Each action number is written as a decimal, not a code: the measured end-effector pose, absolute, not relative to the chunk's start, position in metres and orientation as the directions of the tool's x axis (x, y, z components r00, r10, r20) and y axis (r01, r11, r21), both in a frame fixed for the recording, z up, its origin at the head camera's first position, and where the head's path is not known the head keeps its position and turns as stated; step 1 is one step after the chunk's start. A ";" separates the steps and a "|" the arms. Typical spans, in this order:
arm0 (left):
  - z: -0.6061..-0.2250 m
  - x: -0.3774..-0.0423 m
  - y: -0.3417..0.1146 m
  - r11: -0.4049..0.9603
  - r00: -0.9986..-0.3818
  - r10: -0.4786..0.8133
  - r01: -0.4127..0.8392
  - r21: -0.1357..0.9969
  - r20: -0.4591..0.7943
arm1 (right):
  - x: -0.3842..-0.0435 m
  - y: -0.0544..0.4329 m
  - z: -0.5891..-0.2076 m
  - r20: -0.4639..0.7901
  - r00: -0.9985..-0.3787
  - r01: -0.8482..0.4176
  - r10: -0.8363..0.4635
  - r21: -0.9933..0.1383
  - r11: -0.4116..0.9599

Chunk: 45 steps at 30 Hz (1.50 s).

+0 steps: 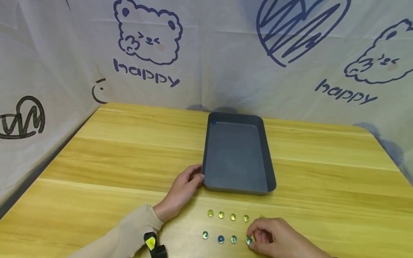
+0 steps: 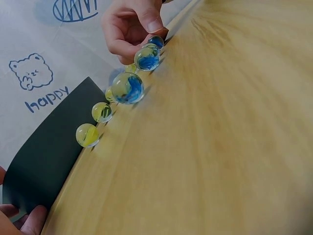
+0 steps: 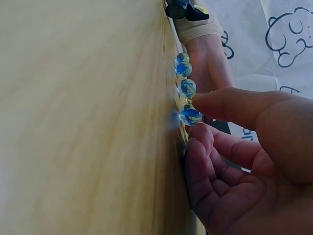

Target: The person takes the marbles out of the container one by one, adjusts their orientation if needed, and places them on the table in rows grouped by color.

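My right hand [image 1: 277, 236] pinches a blue-and-clear glass marble [image 3: 190, 115] between thumb and forefinger, at the right end of the nearer row on the table. In that row lie three more bluish marbles, including a deep blue one [image 1: 221, 239]. A farther row of several yellow marbles [image 1: 221, 215] runs behind them, its rightmost one partly covered by the right hand. My left hand [image 1: 177, 193] holds the near left side of a dark grey rectangular tray [image 1: 237, 157], thumb at the rim. A small blue marble [image 1: 214, 122] sits in the tray's far left corner.
The wooden table [image 1: 129, 157] reaches back to a white cloth [image 1: 219, 68] with drawn bears, hearts and lettering. A black band [image 1: 156, 247] with a yellow label is on the left sleeve [image 1: 129, 229]. The tray stands beyond both marble rows.
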<state>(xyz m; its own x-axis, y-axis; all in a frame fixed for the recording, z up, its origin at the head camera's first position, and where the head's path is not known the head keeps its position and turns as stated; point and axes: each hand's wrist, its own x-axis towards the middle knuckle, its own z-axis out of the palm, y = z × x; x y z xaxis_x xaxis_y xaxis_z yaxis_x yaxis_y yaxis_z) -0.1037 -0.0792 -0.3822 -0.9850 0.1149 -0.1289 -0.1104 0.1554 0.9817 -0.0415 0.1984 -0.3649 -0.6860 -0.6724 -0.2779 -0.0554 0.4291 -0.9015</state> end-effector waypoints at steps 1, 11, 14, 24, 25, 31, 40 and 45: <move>-0.382 -0.104 -0.079 0.155 -0.985 0.115 -0.111 0.982 -0.129 | -0.042 0.198 -0.365 -0.280 -0.686 -0.052 -0.672 -0.902 0.429; -0.382 -0.103 -0.079 0.144 -0.986 0.116 -0.103 0.984 -0.120 | -0.044 0.198 -0.364 -0.318 -0.688 -0.024 -0.652 -0.888 0.459; -0.382 -0.103 -0.079 0.134 -0.986 0.117 -0.105 0.985 -0.121 | -0.045 0.198 -0.362 -0.336 -0.686 -0.005 -0.645 -0.885 0.466; -0.382 -0.104 -0.078 0.132 -0.987 0.115 -0.098 0.986 -0.114 | -0.045 0.203 -0.361 -0.317 -0.695 0.015 -0.646 -0.904 0.427; -0.382 -0.104 -0.078 0.133 -0.987 0.116 -0.097 0.986 -0.112 | -0.045 0.204 -0.361 -0.308 -0.696 0.015 -0.648 -0.909 0.416; -0.381 -0.105 -0.079 0.140 -0.988 0.116 -0.083 0.987 -0.099 | -0.046 0.208 -0.353 -0.202 -0.722 -0.060 -0.662 -0.934 0.351; -0.381 -0.105 -0.083 0.154 -0.990 0.104 -0.074 0.985 -0.090 | -0.071 0.211 -0.321 -0.104 -0.806 -0.117 -0.582 -0.937 0.329; -0.385 -0.102 -0.083 0.175 -0.989 0.110 -0.078 0.981 -0.099 | -0.096 0.203 -0.307 -0.115 -0.857 -0.122 -0.502 -0.902 0.414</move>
<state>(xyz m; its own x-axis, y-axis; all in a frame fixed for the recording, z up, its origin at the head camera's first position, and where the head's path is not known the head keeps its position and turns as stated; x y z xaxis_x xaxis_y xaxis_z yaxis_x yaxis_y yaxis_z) -0.1019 -0.0833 -0.3852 -0.9890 0.1099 -0.0986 -0.0784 0.1752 0.9814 -0.0958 0.2025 -0.3071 -0.8569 -0.5025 -0.1154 -0.1216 0.4145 -0.9019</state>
